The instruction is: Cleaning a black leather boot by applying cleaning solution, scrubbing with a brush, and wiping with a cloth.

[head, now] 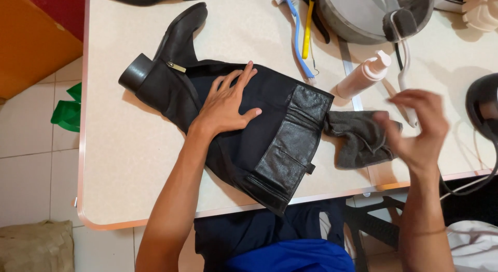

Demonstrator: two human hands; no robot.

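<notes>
Boot (259, 132) under left hand (225, 103); right hand (420, 129) blurred above cloth (358, 137).

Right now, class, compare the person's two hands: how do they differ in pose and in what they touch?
The left hand lies flat, fingers spread, pressed on the black boot; the right hand is raised above the table, fingers curled. The left hand looks sharp; the right hand is blurred. The left hand touches the boot; the right hand is nearest the grey cloth, and contact cannot be told. Both are bare.
</notes>
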